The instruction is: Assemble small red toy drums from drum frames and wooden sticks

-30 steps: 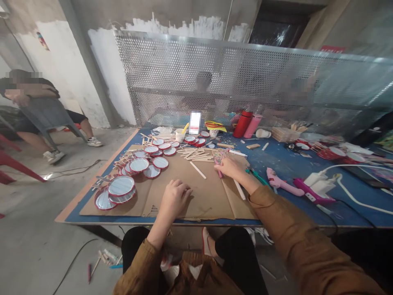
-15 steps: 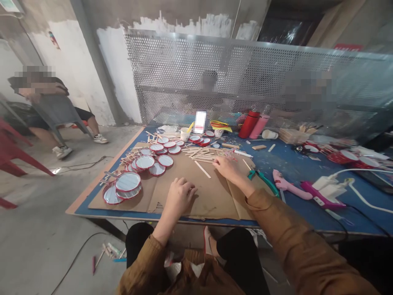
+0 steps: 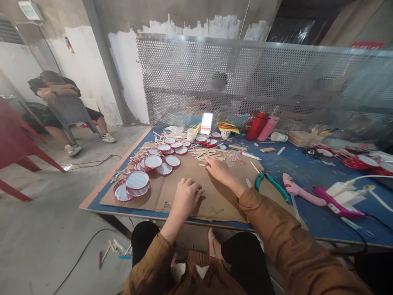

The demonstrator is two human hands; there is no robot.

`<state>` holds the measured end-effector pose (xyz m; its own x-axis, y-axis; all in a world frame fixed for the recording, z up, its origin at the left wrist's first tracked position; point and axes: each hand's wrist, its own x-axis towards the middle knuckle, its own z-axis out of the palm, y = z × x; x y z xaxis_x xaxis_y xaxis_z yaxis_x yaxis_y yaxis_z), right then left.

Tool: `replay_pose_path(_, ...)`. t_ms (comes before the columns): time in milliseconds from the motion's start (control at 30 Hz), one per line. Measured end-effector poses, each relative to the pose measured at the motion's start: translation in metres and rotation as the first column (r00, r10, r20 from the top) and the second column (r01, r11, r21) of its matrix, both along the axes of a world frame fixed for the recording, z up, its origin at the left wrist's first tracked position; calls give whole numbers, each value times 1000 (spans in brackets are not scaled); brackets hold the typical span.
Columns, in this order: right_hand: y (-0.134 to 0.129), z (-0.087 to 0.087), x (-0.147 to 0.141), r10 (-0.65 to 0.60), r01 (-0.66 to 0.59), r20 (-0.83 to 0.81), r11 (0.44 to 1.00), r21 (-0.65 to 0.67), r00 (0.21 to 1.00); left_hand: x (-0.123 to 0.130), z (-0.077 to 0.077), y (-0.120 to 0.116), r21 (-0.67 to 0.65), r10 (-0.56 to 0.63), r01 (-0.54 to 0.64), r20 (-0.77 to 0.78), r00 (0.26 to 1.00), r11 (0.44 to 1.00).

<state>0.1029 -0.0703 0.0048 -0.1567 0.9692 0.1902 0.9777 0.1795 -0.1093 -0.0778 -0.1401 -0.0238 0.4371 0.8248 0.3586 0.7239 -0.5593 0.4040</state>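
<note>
Right hand [image 3: 215,170] has shifted leftward, just beside the wooden sticks [image 3: 202,154] on the cardboard [image 3: 168,185], left hand [image 3: 186,196] half-curled nearby; whether either's fingers grip anything, I cannot tell.

Cardboard [image 3: 166,188] is lying on the tabletop [image 3: 272,159]. Discs [image 3: 137,180] are sitting along its left side; sticks [image 3: 204,154] are lying toward its back. Pliers [image 3: 278,189] are resting near its right edge, with the glue gun [image 3: 298,190] lying right of them, then the power strip [image 3: 339,209]. Behind, bottles [image 3: 257,127] are standing before the mesh [image 3: 184,61].
</note>
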Motion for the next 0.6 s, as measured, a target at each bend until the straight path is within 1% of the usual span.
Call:
replay_pose_path(67, -8, 5, 4, -23, 24, -13, 999, 31, 1000, 0, 0, 0, 2, -4, 4, 1, 1000, 1000)
replay_pose_path(133, -16, 12, 16, -86, 88, -34, 995, 55, 996, 0, 0, -1, -1, -7, 7, 2, 1000, 1000)
replay_pose_path(267, -29, 33, 56, -276, 277, -21, 960, 41, 961, 0, 2, -1, -20, -10, 10, -12, 1000, 1000)
replay_pose_path(333, -34, 42, 72, -341, 341, 5, 940, 15, 940, 0, 4, -1, -32, -12, 11, -28, 1000, 999)
replay_pose_path(433, -41, 47, 79, -339, 339, 25, 941, -13, 941, 0, 5, -1, -51, -4, 1, -42, 999, 999)
replay_pose_path(533, -44, 41, 71, -308, 308, 22, 950, -53, 951, 0, 6, -2, -53, 5, -8, -42, 999, 999)
replay_pose_path(600, -41, 35, 64, -275, 273, -10, 958, -90, 961, 0, 6, -3, -44, 5, -7, -41, 999, 999)
